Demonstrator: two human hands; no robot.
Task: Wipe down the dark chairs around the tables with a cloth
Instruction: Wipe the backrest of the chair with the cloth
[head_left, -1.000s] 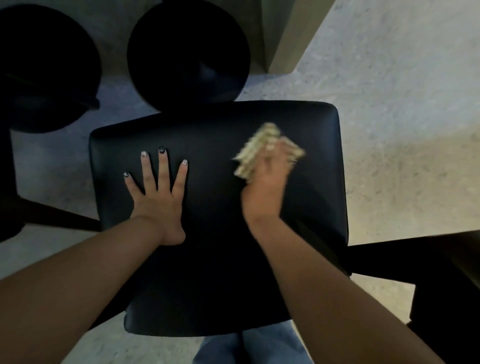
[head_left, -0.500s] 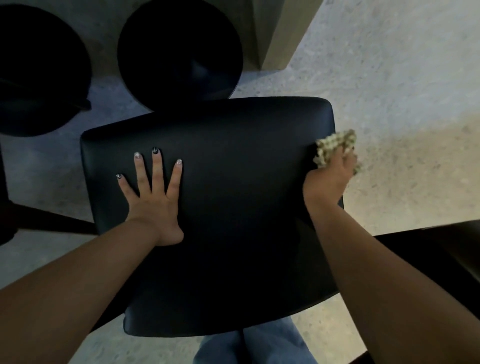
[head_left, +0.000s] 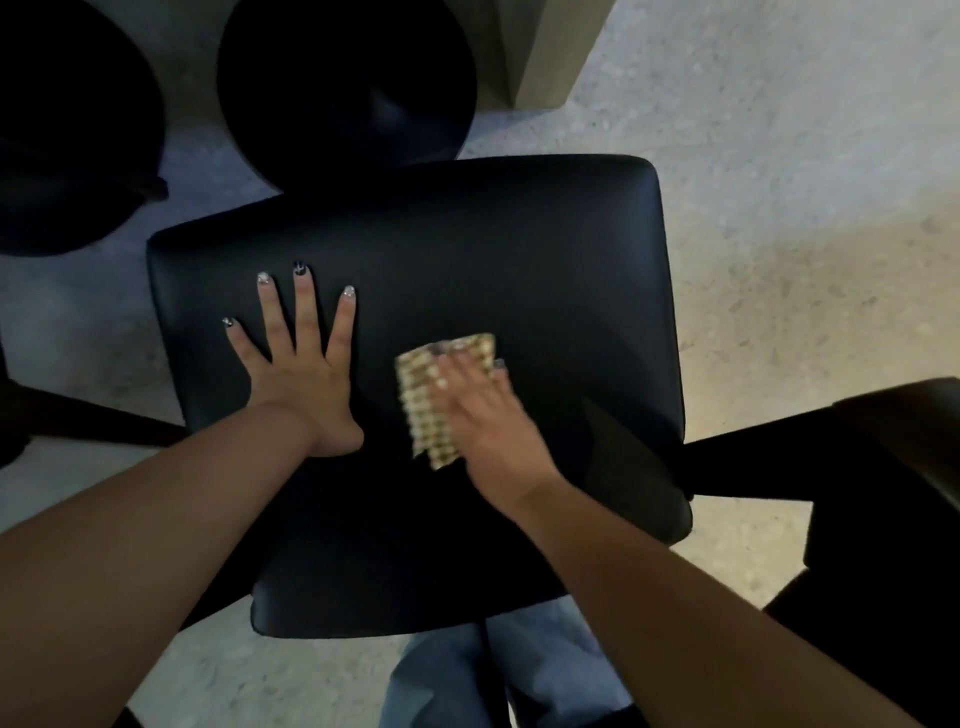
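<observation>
A dark padded chair seat (head_left: 519, 249) fills the middle of the view, seen from above. My left hand (head_left: 298, 374) lies flat on its left half, fingers spread, holding nothing. My right hand (head_left: 485, 415) presses a yellow-and-white checked cloth (head_left: 431, 400) onto the seat's centre, just right of my left hand; the fingers cover the cloth's right part.
Two round dark table bases, one (head_left: 345, 78) beyond the seat and another (head_left: 67, 130) at far left, stand on the pale speckled floor (head_left: 779, 182). A beige post (head_left: 550, 52) rises at the back. Another dark chair (head_left: 893, 493) sits at right. My jeans (head_left: 467, 675) show below.
My right hand swept the cloth from the seat's middle to its right edge, then back left to the centre, nearer me. My left hand stayed flat in place.
</observation>
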